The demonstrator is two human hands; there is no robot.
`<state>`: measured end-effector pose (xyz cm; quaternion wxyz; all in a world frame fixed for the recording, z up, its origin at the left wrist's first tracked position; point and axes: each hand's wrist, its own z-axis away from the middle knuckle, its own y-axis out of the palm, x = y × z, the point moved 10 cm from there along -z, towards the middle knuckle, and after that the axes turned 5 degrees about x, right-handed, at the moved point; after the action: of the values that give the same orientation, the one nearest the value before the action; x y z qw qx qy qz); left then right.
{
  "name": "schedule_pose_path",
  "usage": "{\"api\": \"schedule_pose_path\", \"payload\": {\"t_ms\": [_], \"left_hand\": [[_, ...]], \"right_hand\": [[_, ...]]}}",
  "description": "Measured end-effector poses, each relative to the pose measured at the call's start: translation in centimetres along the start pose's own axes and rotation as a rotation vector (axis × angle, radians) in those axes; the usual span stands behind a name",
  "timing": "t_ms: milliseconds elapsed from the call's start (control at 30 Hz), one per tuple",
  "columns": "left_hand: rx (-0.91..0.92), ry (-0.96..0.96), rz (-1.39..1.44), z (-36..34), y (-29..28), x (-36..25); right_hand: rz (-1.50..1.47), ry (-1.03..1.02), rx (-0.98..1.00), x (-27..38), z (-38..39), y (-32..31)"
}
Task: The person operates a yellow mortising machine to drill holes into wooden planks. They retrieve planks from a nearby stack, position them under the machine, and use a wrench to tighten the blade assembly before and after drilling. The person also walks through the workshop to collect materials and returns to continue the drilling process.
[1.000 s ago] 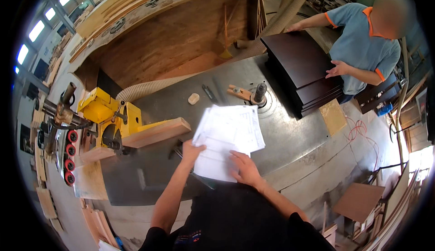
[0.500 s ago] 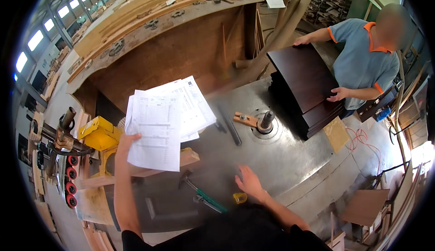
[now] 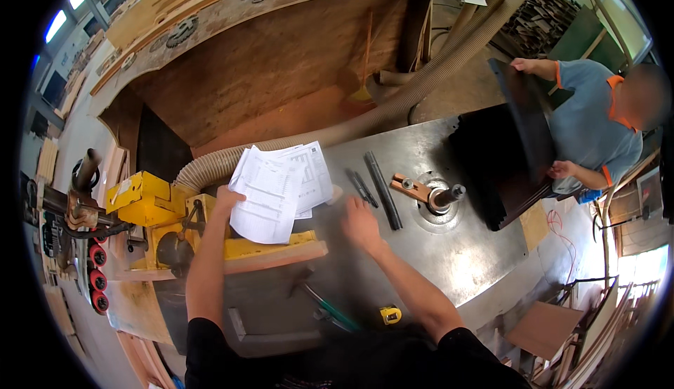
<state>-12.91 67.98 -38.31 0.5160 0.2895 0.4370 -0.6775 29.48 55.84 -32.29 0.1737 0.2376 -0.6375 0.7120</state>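
My left hand [image 3: 228,201] grips a loose stack of printed paper sheets [image 3: 270,196] by its left edge, above the metal machine table [image 3: 474,269]. My right hand [image 3: 362,226], a little blurred, is over the table just right of the sheets, holding nothing, fingers stretched forward. Ahead of it lie a long dark metal bar [image 3: 383,191] and slim dark pen-like pieces [image 3: 361,187]. Farther right stands an upright spindle [image 3: 448,196] beside a small wooden block [image 3: 411,187]. Nearer me rest a green-handled hammer [image 3: 330,308], a yellow tape measure [image 3: 390,314] and an L-shaped metal piece [image 3: 270,333].
At the right, a co-worker [image 3: 597,122] tilts a dark panel [image 3: 519,115] above a stack of dark boards [image 3: 491,157]. Left is a yellow machine part [image 3: 151,199] with a ribbed hose [image 3: 281,147]. Behind stands a wooden bench [image 3: 281,59] bearing toothed metal discs.
My right hand has moved forward, toward the sheets and the bar. The sheets have tilted slightly in my left hand. The co-worker has raised a panel from the stack. The view has shifted.
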Motion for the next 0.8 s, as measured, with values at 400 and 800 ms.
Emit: {"api": "schedule_pose_path", "payload": {"t_ms": [400,800], "left_hand": [[0.222,0.212,-0.970,7.4,7.2,-2.3],[0.283,-0.078,-0.974,8.2,5.8,4.7]], "right_hand": [[0.135,0.066,0.004,-0.9,-7.2,6.6],[-0.122,0.077,-0.127,-2.2,1.9,0.8]]}}
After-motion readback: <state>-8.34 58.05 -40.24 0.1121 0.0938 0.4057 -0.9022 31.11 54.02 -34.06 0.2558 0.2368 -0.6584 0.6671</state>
